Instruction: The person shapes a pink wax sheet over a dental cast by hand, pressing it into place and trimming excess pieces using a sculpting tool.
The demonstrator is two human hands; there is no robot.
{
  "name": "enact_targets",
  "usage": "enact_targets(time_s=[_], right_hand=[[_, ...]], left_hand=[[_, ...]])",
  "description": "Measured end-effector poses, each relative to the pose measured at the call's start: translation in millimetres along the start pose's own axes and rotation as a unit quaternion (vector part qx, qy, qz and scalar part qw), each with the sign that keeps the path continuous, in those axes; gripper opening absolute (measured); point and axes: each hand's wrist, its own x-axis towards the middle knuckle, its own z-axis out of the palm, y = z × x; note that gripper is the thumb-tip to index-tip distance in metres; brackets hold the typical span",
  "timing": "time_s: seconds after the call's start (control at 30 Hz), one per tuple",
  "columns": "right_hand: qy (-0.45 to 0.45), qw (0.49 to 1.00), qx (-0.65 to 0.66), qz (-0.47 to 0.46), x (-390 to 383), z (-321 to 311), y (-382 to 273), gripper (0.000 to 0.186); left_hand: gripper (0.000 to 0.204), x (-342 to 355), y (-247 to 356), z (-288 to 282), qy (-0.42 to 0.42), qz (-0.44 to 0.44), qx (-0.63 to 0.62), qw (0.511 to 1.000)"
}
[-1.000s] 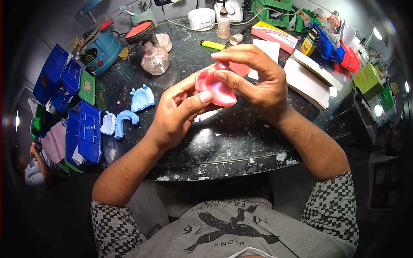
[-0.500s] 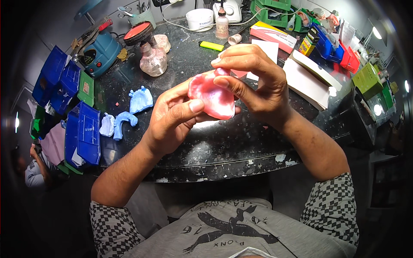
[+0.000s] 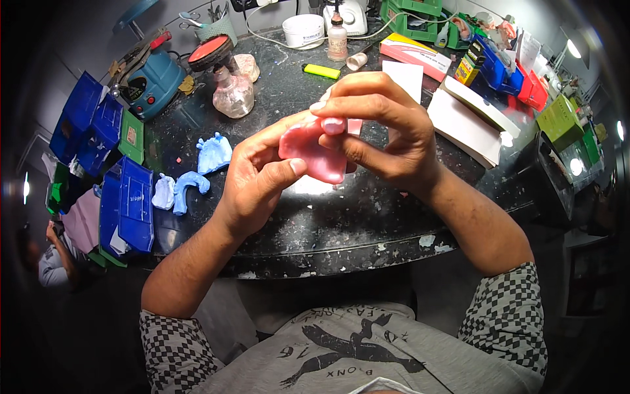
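A shiny pink dental wax plate (image 3: 312, 156) is raised above the dark bench. My left hand (image 3: 252, 187) grips its left side, thumb on the near face and fingers behind. At its upper right edge, a small rounded pink lump (image 3: 333, 125) sits between the thumb and fingers of my right hand (image 3: 403, 134), which is closed on the plate there. To the left on the bench lie a light blue dental cast (image 3: 214, 154), a curved blue arch piece (image 3: 190, 189) and a smaller pale piece (image 3: 163, 192).
A glass burner (image 3: 233, 95), a yellow-green lighter (image 3: 321, 70), a dropper bottle (image 3: 337, 43) and a white tub (image 3: 304, 31) stand behind. Blue bins (image 3: 128, 203) crowd the left. An open white box (image 3: 466, 125) lies right, near a black bin (image 3: 545, 171). Another person (image 3: 56, 262) is at far left.
The wax plate has shifted slightly left and tilted. My right thumb and fingers have moved around the lump at its upper edge, which now shows more.
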Motion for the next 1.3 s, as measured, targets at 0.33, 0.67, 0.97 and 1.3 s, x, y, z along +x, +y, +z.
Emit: enact_targets(time_s=[0.33,0.67,0.97,1.3], right_hand=[[-0.032,0.999,0.009,-0.014,4.8,-0.4,-9.5,0.029],[-0.038,0.996,0.055,0.052,-2.9,5.1,-2.0,0.020],[-0.043,0.981,0.116,0.147,-5.7,7.8,-1.9,0.016],[-0.014,0.996,0.020,0.091,-6.9,16.3,-6.6,0.018]], left_hand=[[0.062,0.3,2.4,5.0,0.024,-0.045,-0.032,0.998],[0.055,7.9,6.0,8.1,0.053,-0.077,-0.086,0.992],[0.044,8.6,3.0,3.7,0.054,-0.092,-0.112,0.988],[0.024,8.0,-10.0,-1.6,0.070,-0.023,-0.033,0.997]])
